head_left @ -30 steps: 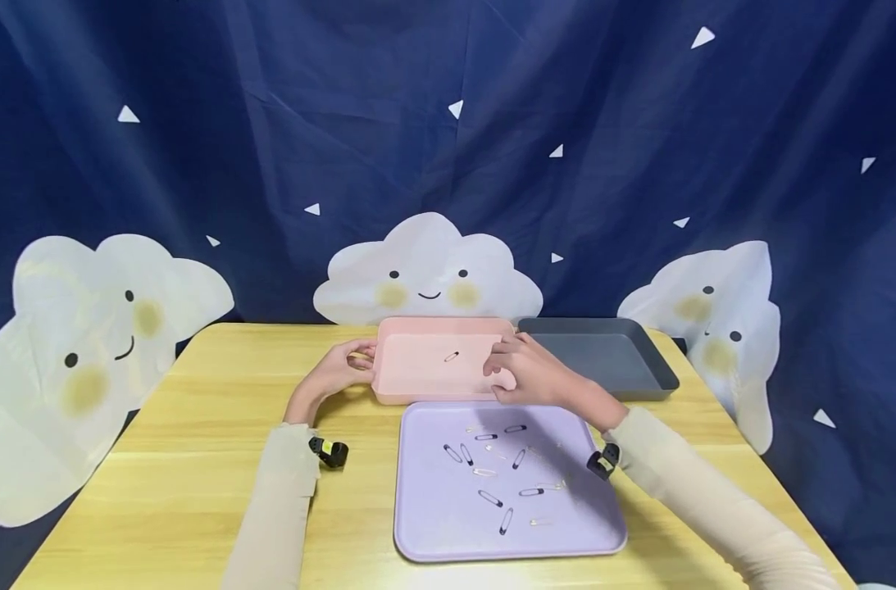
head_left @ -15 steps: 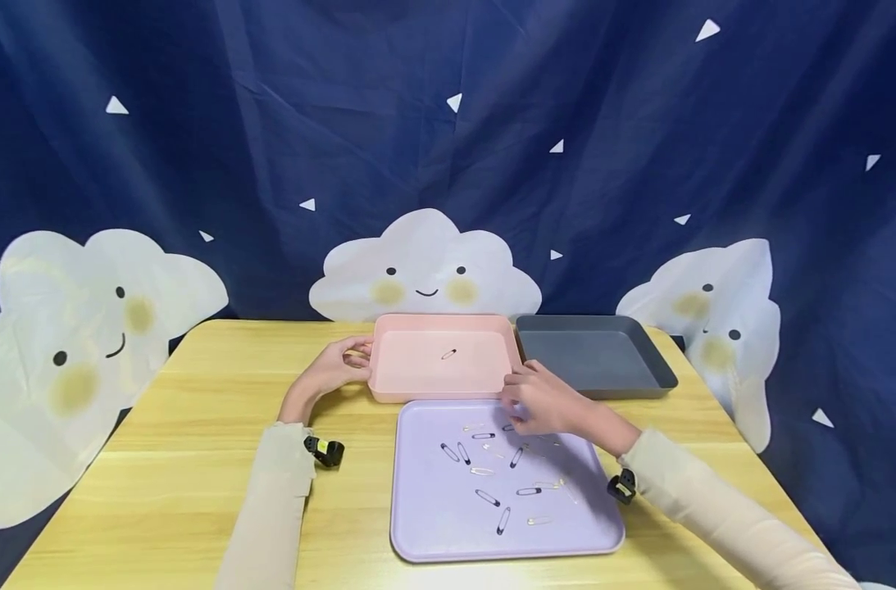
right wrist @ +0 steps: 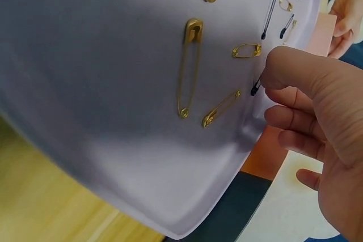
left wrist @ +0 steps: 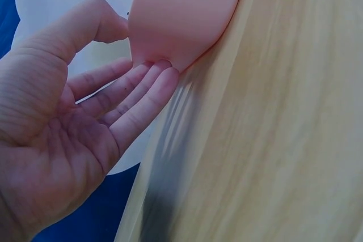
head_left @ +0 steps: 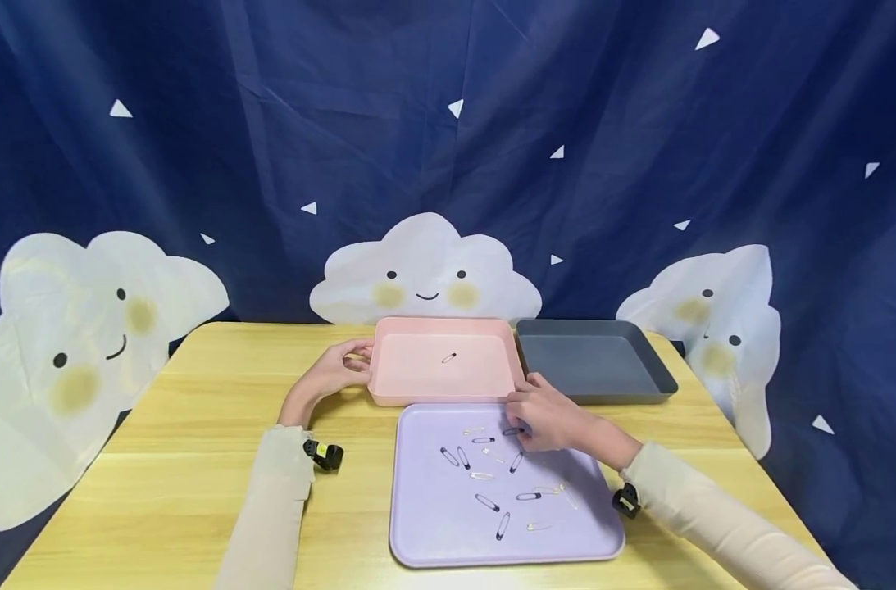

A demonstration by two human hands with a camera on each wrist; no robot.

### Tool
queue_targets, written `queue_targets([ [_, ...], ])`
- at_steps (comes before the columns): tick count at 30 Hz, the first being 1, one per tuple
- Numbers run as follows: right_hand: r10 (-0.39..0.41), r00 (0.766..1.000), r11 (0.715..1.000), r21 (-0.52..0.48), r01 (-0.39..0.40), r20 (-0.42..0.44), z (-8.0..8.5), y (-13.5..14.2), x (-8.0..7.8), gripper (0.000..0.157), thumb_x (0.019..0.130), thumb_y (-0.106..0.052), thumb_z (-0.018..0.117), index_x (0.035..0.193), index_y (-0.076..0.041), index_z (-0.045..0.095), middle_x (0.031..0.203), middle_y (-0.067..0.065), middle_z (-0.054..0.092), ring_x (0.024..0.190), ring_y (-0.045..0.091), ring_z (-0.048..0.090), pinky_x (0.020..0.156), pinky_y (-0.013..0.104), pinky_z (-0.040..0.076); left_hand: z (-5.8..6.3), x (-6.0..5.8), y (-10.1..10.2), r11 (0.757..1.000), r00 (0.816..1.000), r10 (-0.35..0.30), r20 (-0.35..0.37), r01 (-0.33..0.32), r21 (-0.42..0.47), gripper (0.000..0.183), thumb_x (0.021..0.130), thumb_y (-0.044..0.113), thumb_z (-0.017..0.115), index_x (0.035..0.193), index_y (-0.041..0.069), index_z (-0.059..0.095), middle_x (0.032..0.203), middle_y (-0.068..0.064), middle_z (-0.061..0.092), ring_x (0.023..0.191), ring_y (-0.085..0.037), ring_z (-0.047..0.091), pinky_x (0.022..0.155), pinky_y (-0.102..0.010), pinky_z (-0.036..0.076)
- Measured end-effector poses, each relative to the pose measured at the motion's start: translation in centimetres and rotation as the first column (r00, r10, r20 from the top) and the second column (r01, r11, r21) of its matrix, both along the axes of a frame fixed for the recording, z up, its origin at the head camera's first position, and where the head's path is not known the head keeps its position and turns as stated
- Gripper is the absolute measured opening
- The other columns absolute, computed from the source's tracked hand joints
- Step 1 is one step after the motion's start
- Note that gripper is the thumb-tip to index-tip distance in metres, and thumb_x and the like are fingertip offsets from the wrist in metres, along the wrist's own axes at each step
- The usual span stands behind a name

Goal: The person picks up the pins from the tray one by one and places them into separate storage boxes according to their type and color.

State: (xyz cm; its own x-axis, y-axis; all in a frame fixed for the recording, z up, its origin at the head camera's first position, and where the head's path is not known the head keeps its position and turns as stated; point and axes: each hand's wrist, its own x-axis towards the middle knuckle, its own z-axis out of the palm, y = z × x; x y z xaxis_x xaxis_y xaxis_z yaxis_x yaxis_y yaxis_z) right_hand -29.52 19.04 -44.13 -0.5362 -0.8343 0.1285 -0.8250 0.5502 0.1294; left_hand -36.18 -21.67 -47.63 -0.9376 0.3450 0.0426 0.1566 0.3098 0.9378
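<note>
My left hand (head_left: pixel 328 375) is at the left end of the pink tray (head_left: pixel 411 377); in the left wrist view its nearly straight fingers touch the outer wall and the thumb meets the edge. One dark safety pin (head_left: pixel 449 358) lies inside that tray. Over the back right part of the lavender tray (head_left: pixel 433 524), my right hand (head_left: pixel 549 416) has its thumb and bent fingers down on a black safety pin (right wrist: pixel 254 89), whose far end they hide. Several black and gold safety pins lie scattered around it, among them a large gold safety pin (right wrist: pixel 190 72).
A dark grey tray (head_left: pixel 595 360) stands right of the pink one, along the back of the wooden table (head_left: pixel 160 475). The lavender tray lies in front of both. Behind the table hangs a dark blue curtain (head_left: pixel 388 106) with clouds.
My right hand has come from above the pink tray's right side toward me and down to the lavender tray, onto a black safety pin. The left hand stays at the pink tray.
</note>
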Motion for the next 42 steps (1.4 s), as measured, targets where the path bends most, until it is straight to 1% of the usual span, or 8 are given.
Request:
queue_targets([
  [2, 0.001, 1.000, 1.000, 0.012, -0.001, -0.013, -0.04, -0.02, -0.03, 0.025, 0.066, -0.017, 0.081, 0.067, -0.019, 0.056, 0.085, -0.008, 0.067, 0.082, 0.014, 0.047, 0.085, 0.038, 0.033, -0.05, 0.02, -0.05, 1.000, 1.000, 0.001, -0.003, -0.001, -0.002, 0.072, 0.084, -0.002, 0.068, 0.150, -0.008, 0.040, 0.133, -0.033, 0.055, 0.115, -0.040, 0.062, 0.088, -0.024, 0.052],
  [4, 0.005, 1.000, 1.000, 0.023, -0.005, -0.023, -0.06, -0.02, -0.05, 0.025, 0.066, -0.017, 0.081, 0.067, -0.019, 0.056, 0.086, -0.008, 0.069, 0.081, 0.014, 0.046, 0.085, 0.039, 0.033, -0.10, 0.01, -0.09, 1.000, 1.000, -0.002, -0.005, 0.002, -0.002, 0.072, 0.084, -0.002, 0.068, 0.150, -0.009, 0.040, 0.133, -0.033, 0.055, 0.114, -0.038, 0.063, 0.088, -0.023, 0.052],
  [10, 0.007, 1.000, 0.999, 0.042, -0.006, -0.026, -0.21, -0.09, -0.13, 0.023, 0.065, -0.018, 0.081, 0.065, -0.020, 0.058, 0.109, -0.001, 0.076, 0.085, 0.016, 0.049, 0.086, 0.041, 0.034, -0.15, -0.03, -0.10, 1.000, 1.000, -0.005, -0.004, 0.005, 0.001, 0.072, 0.085, -0.002, 0.069, 0.150, -0.009, 0.040, 0.133, -0.033, 0.055, 0.114, -0.038, 0.063, 0.088, -0.023, 0.052],
  [18, -0.002, 1.000, 1.000, 0.024, 0.002, -0.022, -0.52, -0.15, -0.04, 0.023, 0.065, -0.016, 0.080, 0.064, -0.020, 0.057, 0.105, -0.001, 0.077, 0.086, 0.017, 0.049, 0.086, 0.041, 0.034, -0.19, -0.02, -0.22, 1.000, 1.000, -0.005, -0.007, 0.005, 0.004, 0.072, 0.085, -0.002, 0.069, 0.150, -0.008, 0.040, 0.133, -0.033, 0.054, 0.115, -0.041, 0.062, 0.088, -0.024, 0.053],
  [24, 0.005, 1.000, 1.000, 0.020, -0.005, -0.028, -0.70, -0.22, 0.22, 0.024, 0.066, -0.016, 0.079, 0.062, -0.020, 0.056, 0.095, -0.006, 0.073, 0.084, 0.015, 0.046, 0.080, 0.033, 0.032, -0.37, -0.10, -0.20, 1.000, 1.000, -0.015, -0.007, 0.015, 0.004, 0.072, 0.085, -0.002, 0.069, 0.150, -0.009, 0.040, 0.133, -0.033, 0.055, 0.116, -0.043, 0.062, 0.089, -0.025, 0.052],
  [31, 0.002, 0.999, 1.000, 0.019, -0.001, -0.045, -0.85, -0.25, 0.12, 0.026, 0.067, -0.017, 0.078, 0.062, -0.021, 0.053, 0.109, -0.001, 0.076, 0.083, 0.015, 0.046, 0.076, 0.029, 0.031, -0.21, -0.13, -0.18, 1.000, 1.000, -0.012, -0.010, 0.012, 0.006, 0.072, 0.084, -0.002, 0.069, 0.150, -0.009, 0.040, 0.132, -0.033, 0.055, 0.113, -0.040, 0.063, 0.088, -0.025, 0.052],
  [35, -0.007, 0.999, 1.000, 0.020, 0.008, -0.045, -0.88, -0.31, -0.04, 0.024, 0.068, -0.017, 0.078, 0.062, -0.020, 0.055, 0.104, -0.005, 0.075, 0.082, 0.014, 0.043, 0.076, 0.030, 0.030, -0.08, -0.17, -0.19, 1.000, 1.000, -0.014, -0.019, 0.014, 0.011, 0.071, 0.085, -0.002, 0.069, 0.149, -0.010, 0.041, 0.131, -0.033, 0.055, 0.111, -0.038, 0.064, 0.088, -0.025, 0.053],
  [42, -0.015, 1.000, 0.999, 0.029, 0.016, -0.027, -0.81, -0.38, 0.07, 0.024, 0.068, -0.017, 0.079, 0.061, -0.021, 0.056, 0.083, -0.010, 0.065, 0.079, 0.013, 0.040, 0.076, 0.030, 0.028, -0.23, -0.15, -0.20, 1.000, 1.000, -0.017, -0.011, 0.017, 0.003, 0.070, 0.085, -0.002, 0.069, 0.149, -0.009, 0.041, 0.132, -0.033, 0.055, 0.115, -0.043, 0.063, 0.089, -0.026, 0.053],
])
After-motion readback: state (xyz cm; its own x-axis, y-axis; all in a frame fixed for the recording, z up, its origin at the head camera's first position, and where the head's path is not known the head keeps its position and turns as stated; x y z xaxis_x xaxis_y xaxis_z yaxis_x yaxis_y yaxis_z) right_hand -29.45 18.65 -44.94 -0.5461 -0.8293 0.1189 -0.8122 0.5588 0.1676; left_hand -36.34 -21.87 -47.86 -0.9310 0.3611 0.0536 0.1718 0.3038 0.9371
